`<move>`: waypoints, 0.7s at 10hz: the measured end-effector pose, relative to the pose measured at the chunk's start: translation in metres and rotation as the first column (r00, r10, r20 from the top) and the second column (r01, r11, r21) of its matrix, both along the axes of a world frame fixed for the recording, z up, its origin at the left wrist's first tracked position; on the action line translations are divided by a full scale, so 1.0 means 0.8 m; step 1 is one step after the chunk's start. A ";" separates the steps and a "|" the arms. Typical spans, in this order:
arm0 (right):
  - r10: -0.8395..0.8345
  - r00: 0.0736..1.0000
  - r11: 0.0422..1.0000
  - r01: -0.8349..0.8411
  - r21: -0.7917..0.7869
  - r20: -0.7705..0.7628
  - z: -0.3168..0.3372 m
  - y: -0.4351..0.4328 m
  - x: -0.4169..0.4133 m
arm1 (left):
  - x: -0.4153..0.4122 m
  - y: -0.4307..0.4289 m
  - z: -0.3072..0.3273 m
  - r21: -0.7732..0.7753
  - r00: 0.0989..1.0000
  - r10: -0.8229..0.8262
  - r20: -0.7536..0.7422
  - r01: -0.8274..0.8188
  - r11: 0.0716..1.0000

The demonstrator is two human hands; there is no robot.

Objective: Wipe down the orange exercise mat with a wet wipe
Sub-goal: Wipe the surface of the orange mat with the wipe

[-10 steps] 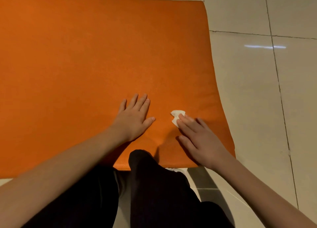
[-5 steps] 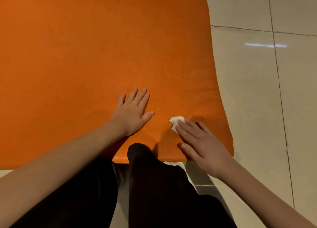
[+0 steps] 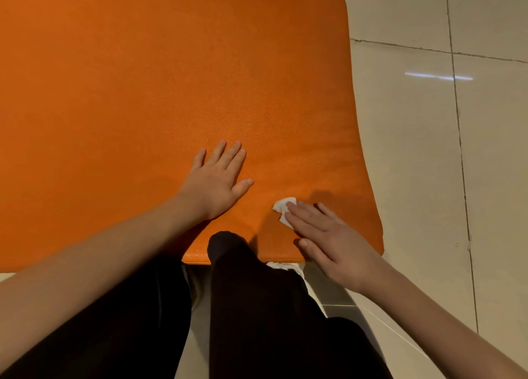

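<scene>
The orange exercise mat lies flat on the floor and fills most of the view. My left hand rests flat on the mat with its fingers spread and straight. My right hand lies near the mat's front right corner, its straight fingers pressing a small crumpled white wet wipe onto the mat. Only the wipe's far edge shows past my fingertips; the rest is hidden beneath them.
Glossy beige floor tiles with dark grout lines run along the mat's right side. My legs in black trousers are at the mat's front edge, one knee overlapping it. A white scrap peeks out under the mat's front edge.
My right hand has slid the wipe toward the mat's front edge, closer to me. My left hand has stayed flat in the same place on the mat.
</scene>
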State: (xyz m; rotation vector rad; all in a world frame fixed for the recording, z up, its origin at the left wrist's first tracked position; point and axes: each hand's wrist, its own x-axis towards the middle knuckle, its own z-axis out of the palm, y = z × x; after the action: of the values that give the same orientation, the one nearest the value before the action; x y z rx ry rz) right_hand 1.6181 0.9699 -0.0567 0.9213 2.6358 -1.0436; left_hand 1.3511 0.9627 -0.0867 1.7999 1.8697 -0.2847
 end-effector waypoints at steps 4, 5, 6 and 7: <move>0.069 0.995 0.998 -0.069 -0.005 -0.066 -0.004 -0.003 0.016 | 0.002 0.001 0.001 -0.002 1.000 0.001 0.000 -0.001 1.000; 0.015 0.998 0.999 -0.018 -0.046 -0.064 -0.003 -0.009 -0.009 | 0.002 0.001 0.002 -0.003 1.000 0.003 -0.009 -0.003 1.000; 0.060 0.992 0.995 -0.068 -0.076 -0.107 0.000 -0.034 -0.009 | 0.003 0.000 0.003 -0.002 1.000 0.001 -0.017 -0.001 1.000; 0.047 0.991 0.999 -0.047 0.005 -0.122 -0.002 -0.028 0.024 | 0.004 0.000 0.001 -0.001 1.000 -0.002 -0.023 0.002 1.000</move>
State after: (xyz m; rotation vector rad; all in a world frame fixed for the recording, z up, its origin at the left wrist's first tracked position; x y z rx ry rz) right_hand 1.6374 0.9474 -0.0587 0.8160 2.7436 -1.1196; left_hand 1.3542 0.9623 -0.0859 1.8054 1.8827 -0.3087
